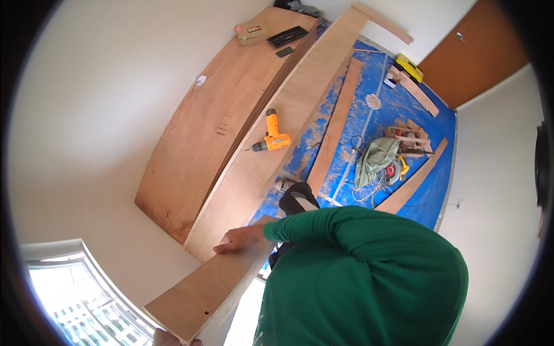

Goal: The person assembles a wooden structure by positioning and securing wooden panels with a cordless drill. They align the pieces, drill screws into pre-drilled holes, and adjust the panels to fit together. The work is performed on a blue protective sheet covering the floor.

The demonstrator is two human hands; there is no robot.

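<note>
A wooden board (213,282) with a small dark hole near its lower end stretches in front of me. My right hand (239,239) lies on its upper part, fingers curled onto the wood. At the bottom edge of the picture my left hand (173,339) grips the board's near end, only partly in view. An orange cordless drill (276,138) lies on its side on a long pale wooden panel (231,190), beyond my right hand. Nothing else shows in either hand.
A large brown wooden panel (190,150) leans at the wall, bearing a black case (287,36). On the blue floor sheet (369,124) are planks (337,124), a circular saw (393,171) beside greenish cloth (375,160), a wooden tool tote (411,138) and a yellow toolbox (408,68).
</note>
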